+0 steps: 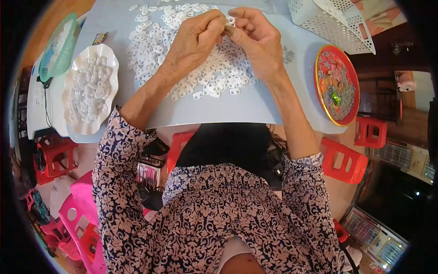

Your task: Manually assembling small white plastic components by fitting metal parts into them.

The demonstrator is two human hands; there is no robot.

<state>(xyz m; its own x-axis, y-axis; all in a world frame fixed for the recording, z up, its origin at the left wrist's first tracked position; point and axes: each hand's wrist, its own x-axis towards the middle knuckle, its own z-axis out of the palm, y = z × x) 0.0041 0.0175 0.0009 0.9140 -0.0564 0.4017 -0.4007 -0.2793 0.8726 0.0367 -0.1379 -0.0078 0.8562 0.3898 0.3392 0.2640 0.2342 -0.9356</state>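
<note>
Both hands meet fingertip to fingertip above the far part of the table. My right hand (262, 43) is closed in a pinch on a small white plastic piece (231, 21), which shows partly between its thumb and fingers. My left hand (198, 39) is closed too, thumb against curled fingers, touching the right fingertips; whatever it grips is hidden. Under and around the hands lies a wide spread of small white plastic pieces (182, 91), oval with two holes. Several lie close to the table's front edge.
A white scalloped dish (112, 91) full of similar pieces stands left, beside a green basket (72, 27). At right, a red gold-rimmed plate (318, 82) holds small grey metal parts (349, 93). A white perforated basket (319, 27) sits behind it on the blue-grey table (191, 114). Red stools (344, 160) stand nearby.
</note>
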